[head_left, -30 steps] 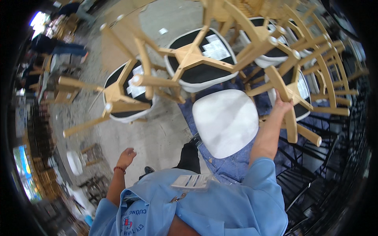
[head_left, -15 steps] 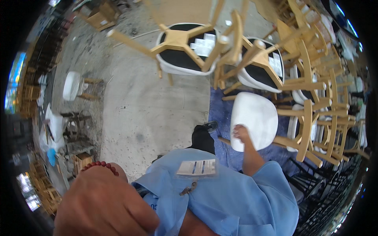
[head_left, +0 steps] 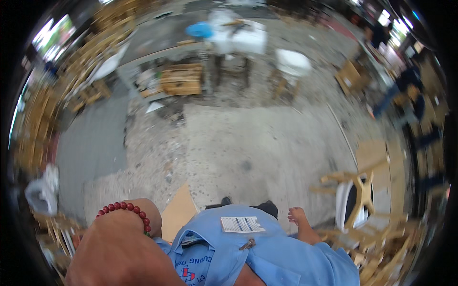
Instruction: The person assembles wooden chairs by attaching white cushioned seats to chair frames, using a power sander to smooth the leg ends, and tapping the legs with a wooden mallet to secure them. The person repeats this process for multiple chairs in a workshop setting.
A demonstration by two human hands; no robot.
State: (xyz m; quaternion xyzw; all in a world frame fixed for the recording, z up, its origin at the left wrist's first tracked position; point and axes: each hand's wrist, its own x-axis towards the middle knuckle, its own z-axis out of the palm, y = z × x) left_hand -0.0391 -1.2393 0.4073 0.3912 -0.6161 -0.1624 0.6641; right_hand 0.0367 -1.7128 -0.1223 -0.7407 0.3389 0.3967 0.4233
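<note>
My left hand [head_left: 121, 248] is raised very close at the lower left, with a red bead bracelet [head_left: 123, 205] round its wrist. Its fingers fall outside what shows. My right hand [head_left: 296, 216] hangs at my right side, holding nothing, the fingers loosely bent and apart. Nearest to it is an overturned wooden chair [head_left: 361, 198] with a white seat and a dark underside. A card in a clear sleeve [head_left: 242, 224] lies on the front of my light blue shirt [head_left: 286, 248].
Ahead stands a workbench [head_left: 164, 52] with a blue bag [head_left: 199, 30] on it and a wooden crate [head_left: 182, 79] beneath. A white-seated stool [head_left: 292, 63] and a cardboard box [head_left: 353, 76] stand beyond. A person [head_left: 403, 90] is at the right. Wooden furniture parts line the left.
My view has swung left, from the stacked chairs towards the workbench. My right hand was over a white chair seat and is now away from it. The left hand stays raised close by.
</note>
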